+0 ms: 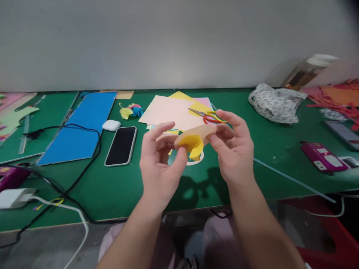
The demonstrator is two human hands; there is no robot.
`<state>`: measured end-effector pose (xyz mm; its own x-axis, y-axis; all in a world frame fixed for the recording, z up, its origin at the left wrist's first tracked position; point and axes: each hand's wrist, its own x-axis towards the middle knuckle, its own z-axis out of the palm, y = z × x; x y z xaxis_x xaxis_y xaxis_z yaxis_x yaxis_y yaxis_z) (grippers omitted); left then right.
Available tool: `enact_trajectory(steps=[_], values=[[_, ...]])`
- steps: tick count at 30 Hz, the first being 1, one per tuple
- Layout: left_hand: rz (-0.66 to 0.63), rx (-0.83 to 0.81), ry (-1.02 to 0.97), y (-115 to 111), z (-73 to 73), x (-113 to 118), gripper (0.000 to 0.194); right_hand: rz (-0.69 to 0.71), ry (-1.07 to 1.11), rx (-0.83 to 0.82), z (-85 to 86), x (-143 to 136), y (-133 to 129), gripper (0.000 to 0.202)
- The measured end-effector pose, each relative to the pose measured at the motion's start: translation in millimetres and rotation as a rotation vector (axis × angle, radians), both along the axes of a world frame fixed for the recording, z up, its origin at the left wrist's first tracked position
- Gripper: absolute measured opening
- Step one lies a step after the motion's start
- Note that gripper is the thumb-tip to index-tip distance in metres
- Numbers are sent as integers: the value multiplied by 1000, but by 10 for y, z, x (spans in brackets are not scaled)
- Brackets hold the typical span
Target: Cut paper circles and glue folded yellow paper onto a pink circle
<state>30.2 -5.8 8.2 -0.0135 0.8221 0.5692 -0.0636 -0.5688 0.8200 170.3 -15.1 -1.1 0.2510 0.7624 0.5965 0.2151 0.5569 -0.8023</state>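
Note:
Between my two hands, a little above the green table, is a cream paper piece (198, 131) with a curled yellow paper piece (195, 144) against it. My left hand (161, 164) pinches the yellow piece and the cream paper's left end between thumb and fingers. At the other end, my right hand (237, 149) grips the cream paper with thumb and fingertips. Just beyond my hands lies a pile of coloured paper sheets (165, 110). On it rest scissors (207, 115) with red and yellow handles, blades pointing left. Some white paper shows on the table below my hands.
To the left are a phone (121, 146), a white earbud case (111, 125), a blue board (86, 123) and black cables (80, 179). Small paper shapes (130, 111) lie behind the phone. A patterned cloth pouch (276, 104), a purple power strip (322, 157) and a bottle (308, 71) are at right.

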Motion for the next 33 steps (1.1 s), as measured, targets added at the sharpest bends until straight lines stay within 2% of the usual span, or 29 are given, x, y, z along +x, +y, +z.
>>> enact_trajectory(steps=[21,27,33], values=[[42,-13,-53,-4,8,12,47,13,24,17,-2,16,7,39],[-29,-18,-78,-1,5,6,56,31,85,-31,23,-4,-24,36],[30,8,-69,16,-3,7,52,35,125,-44,40,-14,-27,35]])
